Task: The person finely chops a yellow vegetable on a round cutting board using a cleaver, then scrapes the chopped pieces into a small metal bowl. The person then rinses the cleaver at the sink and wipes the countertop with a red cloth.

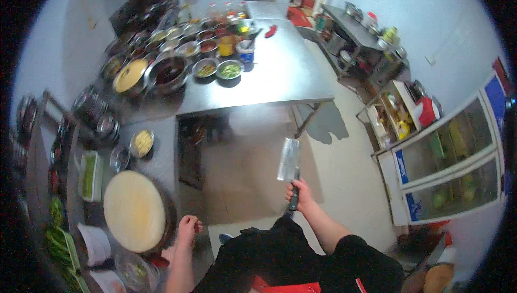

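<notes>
My right hand (299,196) grips the dark handle of a Chinese cleaver (288,159). Its broad metal blade points away from me, over the floor between the counters. At the lower left, my left hand (189,228) hangs beside a thick round wooden chopping block (135,212), with its fingers curled. Whether anything small lies inside those fingers is hidden. The block rests on the left counter, its pale top bare. Just beyond it stand a bowl of chopped pale yellow food (142,143) and a white rectangular tub (92,176) with green contents.
A steel table (278,75) spans ahead, crowded on its left with bowls, bottles and a large dark-filled basin (167,71). To the right are a glass-door refrigerator (448,159) and a wall shelf table (351,26). Clear plastic containers (135,273) and leafy greens (60,236) occupy the lower left.
</notes>
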A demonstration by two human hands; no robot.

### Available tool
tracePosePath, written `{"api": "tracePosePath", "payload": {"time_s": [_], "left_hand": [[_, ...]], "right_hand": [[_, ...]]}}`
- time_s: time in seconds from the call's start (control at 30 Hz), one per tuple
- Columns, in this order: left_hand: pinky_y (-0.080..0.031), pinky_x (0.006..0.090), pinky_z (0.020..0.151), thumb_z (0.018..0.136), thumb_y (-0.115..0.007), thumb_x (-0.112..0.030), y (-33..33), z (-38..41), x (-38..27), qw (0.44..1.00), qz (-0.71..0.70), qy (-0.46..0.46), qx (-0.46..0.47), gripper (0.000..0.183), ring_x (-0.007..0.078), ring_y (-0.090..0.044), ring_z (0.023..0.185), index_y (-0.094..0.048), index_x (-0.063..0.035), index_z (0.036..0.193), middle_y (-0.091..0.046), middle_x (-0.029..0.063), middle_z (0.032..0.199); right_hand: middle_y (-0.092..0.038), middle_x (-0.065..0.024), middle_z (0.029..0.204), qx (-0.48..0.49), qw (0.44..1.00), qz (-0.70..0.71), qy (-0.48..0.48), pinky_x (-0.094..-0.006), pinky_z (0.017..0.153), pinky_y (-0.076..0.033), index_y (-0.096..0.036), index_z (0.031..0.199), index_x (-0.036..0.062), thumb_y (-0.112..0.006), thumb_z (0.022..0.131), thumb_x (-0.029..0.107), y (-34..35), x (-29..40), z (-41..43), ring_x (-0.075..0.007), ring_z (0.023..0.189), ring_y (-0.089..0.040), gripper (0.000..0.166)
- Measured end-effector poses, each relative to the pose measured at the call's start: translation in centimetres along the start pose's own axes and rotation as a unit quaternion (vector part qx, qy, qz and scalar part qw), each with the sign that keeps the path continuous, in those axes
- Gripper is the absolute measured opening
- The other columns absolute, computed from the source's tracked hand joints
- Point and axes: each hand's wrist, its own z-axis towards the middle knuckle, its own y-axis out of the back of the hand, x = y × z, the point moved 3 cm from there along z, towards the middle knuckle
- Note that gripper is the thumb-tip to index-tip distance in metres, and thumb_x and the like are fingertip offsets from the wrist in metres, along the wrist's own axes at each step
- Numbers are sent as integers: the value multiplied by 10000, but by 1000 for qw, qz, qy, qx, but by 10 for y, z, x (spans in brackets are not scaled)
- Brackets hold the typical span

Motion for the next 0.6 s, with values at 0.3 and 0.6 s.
{"api": "tracePosePath", "payload": {"time_s": [0.3, 0.6], "left_hand": [[-494, 339, 573, 961, -597, -162, -298, 46, -37, 971, 190, 58, 133, 139, 169, -572, 630, -538, -39, 934, -590, 75, 765], [-481, 351, 565, 955, -602, -150, -523, 133, -50, 940, 248, 91, 216, 154, 192, -557, 602, -527, -38, 881, -566, 79, 716]], "right_hand": [[-520, -57, 750, -139, 985, 34, 99, -359, 510, -440, -414, 1020, 154, -534, 972, 161, 230, 176, -43, -187, 568, -498, 129], [-490, -33, 735, -180, 943, 215, 181, -328, 516, -396, -436, 864, 120, -546, 962, 223, 291, 379, 30, -153, 570, -437, 179]]}}
